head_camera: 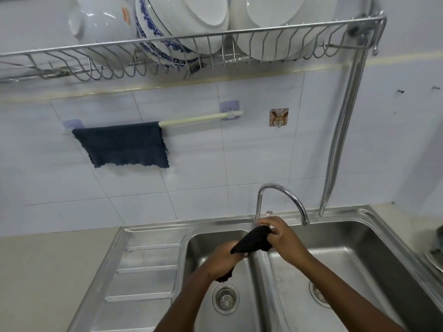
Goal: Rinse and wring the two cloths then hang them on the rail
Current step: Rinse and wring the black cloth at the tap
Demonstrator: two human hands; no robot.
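Black cloth (251,240) held twisted over the sink (347,250), above the divider between basins; left hand (221,261) fingers closed on its lower end, right hand (281,236) fingers closed on its upper end, just below the faucet (282,195); judged mid-wring. Dark blue cloth (122,144) already draped on the rail (201,118), left portion; one cloth done, one left to hang. Rail's right portion bare; dish rack (191,37) overhangs above; desk (48,271) left of sink.
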